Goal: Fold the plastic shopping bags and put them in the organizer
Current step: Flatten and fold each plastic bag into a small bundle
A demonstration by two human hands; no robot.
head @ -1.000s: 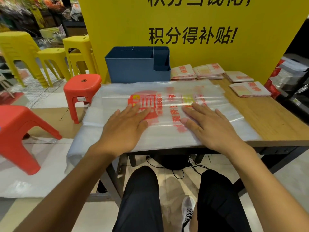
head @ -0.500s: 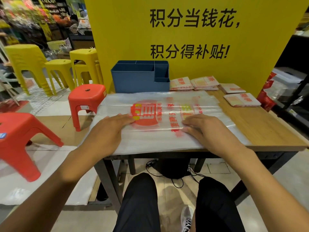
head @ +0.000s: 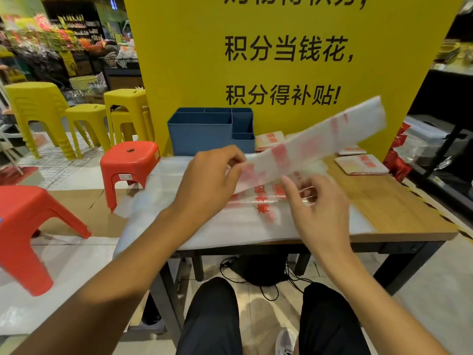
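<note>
A long, folded strip of white plastic bag (head: 307,147) with red print hangs blurred in the air and slants up to the right. My left hand (head: 210,180) pinches its near left end between thumb and fingers. Just below the strip is my right hand (head: 320,201), fingers loosely curled; whether it grips plastic is unclear. Under both hands a stack of flat bags (head: 230,224) covers the left part of the wooden table (head: 396,208). The blue organizer (head: 204,131) stands at the table's back, and its compartments look empty.
Folded bag packets lie at the back right (head: 361,163) and beside the organizer (head: 271,139). A yellow sign board (head: 281,60) rises behind the table. Red stools (head: 130,162) (head: 23,226) and yellow stools (head: 38,108) stand to the left. Cables lie under the table.
Both hands lay flat on the spread bag before. Now my left hand has lifted a folded strip of it off the table, and my right hand has come off the surface.
</note>
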